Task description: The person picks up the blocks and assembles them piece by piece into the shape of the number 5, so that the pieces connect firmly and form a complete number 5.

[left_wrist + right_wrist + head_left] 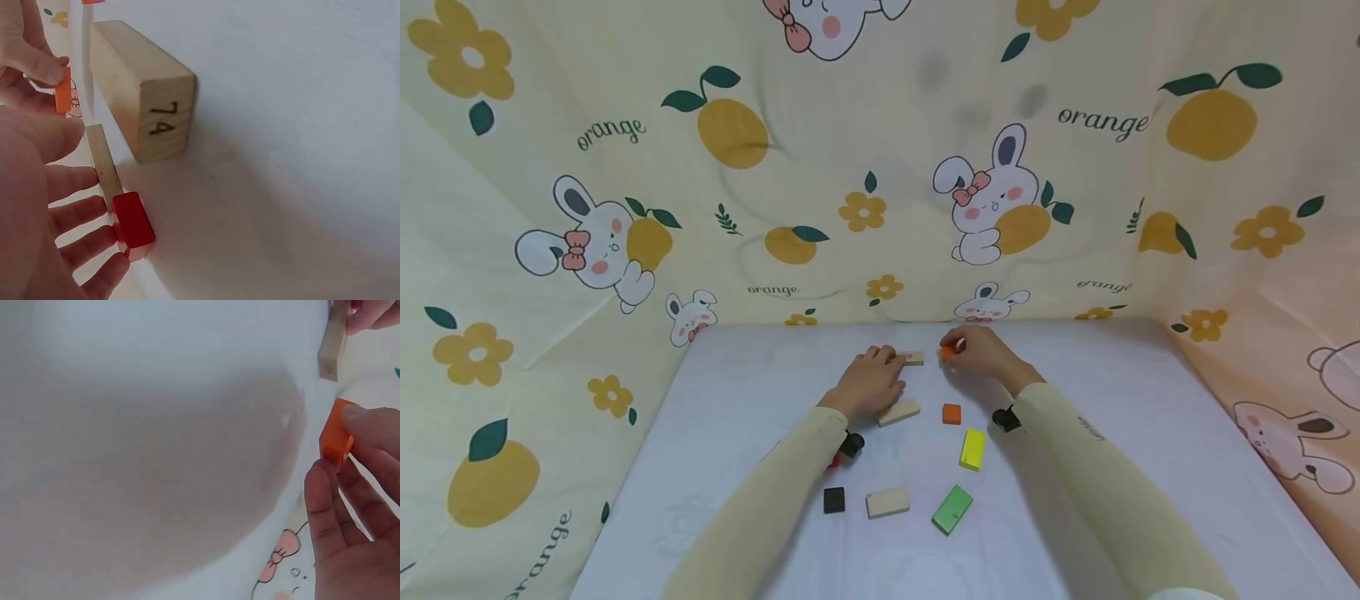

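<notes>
My right hand (981, 357) pinches an orange block (337, 434) between thumb and fingers at the back of the table. To its left, my left hand (868, 382) reaches over a red block (133, 219) and a long wooden block (913, 357). In the left wrist view its fingers are spread, with fingertips right at the side of the red block and the wooden one. The left hand hides the red block in the head view. Another wooden block (140, 94), marked 74 on its end, lies just in front of the left hand.
Nearer the front lie a second orange block (952, 414), a yellow block (973, 450), a green block (952, 510), a pale wooden block (887, 503) and a black block (834, 500). A red piece (834, 461) peeks out by the left wrist. A patterned cloth (865, 267) stands behind the table.
</notes>
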The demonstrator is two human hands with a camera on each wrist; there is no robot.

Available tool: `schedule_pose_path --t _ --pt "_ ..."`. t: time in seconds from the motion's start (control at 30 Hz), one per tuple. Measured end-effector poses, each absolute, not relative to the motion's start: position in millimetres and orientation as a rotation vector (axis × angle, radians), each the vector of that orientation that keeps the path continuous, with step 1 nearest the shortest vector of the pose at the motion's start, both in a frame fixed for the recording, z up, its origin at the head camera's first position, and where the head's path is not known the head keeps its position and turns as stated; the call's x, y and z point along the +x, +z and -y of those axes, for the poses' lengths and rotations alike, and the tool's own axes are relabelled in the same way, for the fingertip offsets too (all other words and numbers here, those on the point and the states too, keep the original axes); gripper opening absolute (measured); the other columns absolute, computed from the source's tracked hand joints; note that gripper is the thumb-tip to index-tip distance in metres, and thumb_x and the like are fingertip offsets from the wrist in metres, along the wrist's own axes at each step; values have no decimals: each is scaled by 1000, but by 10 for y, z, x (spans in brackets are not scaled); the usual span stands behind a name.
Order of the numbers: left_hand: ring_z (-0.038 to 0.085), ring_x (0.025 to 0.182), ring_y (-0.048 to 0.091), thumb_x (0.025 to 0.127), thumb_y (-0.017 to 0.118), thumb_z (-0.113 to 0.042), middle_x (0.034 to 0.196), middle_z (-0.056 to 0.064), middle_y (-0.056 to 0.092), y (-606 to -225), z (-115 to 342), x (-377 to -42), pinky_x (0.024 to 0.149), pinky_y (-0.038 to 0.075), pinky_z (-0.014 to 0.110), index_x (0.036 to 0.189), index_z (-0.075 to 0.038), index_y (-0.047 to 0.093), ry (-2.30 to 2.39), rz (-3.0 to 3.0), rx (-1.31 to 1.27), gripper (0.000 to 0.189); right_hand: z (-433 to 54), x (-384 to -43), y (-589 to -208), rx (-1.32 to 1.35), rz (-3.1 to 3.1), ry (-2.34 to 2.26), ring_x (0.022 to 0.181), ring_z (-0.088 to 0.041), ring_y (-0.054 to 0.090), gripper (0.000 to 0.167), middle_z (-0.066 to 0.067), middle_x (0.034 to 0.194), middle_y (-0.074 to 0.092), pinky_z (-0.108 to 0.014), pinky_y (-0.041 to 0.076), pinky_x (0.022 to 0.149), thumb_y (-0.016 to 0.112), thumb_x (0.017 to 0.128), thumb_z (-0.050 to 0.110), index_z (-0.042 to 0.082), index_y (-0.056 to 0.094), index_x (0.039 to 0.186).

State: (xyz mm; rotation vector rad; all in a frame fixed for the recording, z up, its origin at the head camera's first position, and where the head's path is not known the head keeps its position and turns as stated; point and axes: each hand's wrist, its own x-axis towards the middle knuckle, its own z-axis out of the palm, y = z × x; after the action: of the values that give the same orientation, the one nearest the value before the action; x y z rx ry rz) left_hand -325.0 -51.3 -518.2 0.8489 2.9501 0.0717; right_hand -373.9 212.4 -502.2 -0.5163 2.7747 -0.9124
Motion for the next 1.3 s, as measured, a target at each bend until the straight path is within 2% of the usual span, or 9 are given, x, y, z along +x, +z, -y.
schedule_pose_path --t 0.27,0.5,0.63,0.97,1.3 --pt "28 139 47 114 53 -42 154 9 51 -5130 512 -3247 116 44 47 162 -12 51 100 -2926 833 56 -1982 -3760 -4984 -575 -2761 -951 106 -30 63 41 -11 124 72 -48 55 100 83 96 10 1 74 134" --pt "29 139 46 115 52 -40 155 10 50 -5138 503 -3256 116 44 47 164 -12 49 99 -2910 820 56 -1908 -3770 -5010 -574 -2743 -956 102 -29 62 38 -10 122 72 -44 57 93 82 96 12 2 75 132" --pt "30 138 46 114 53 -39 153 11 51 -5148 498 -3259 115 44 48 162 -10 50 118 -2915 820 56 -1868 -3781 -5030 -533 -2735 -940 103 -29 61 38 -9 121 71 -43 56 94 83 96 12 3 75 133" --pt "29 136 47 114 54 -41 151 9 52 -5203 513 -3305 113 46 47 161 -12 52 144 -2916 828 56 -1794 -3850 -5127 -528 -2743 -888 94 -25 61 33 -7 108 71 -38 54 85 85 94 12 6 78 126" --pt "27 133 46 113 55 -44 150 7 52 -5261 517 -3383 112 46 47 160 -15 53 172 -2892 813 56 -1753 -3878 -5159 -534 -2767 -803 97 -27 59 32 -7 109 70 -43 52 91 81 93 8 5 77 125"
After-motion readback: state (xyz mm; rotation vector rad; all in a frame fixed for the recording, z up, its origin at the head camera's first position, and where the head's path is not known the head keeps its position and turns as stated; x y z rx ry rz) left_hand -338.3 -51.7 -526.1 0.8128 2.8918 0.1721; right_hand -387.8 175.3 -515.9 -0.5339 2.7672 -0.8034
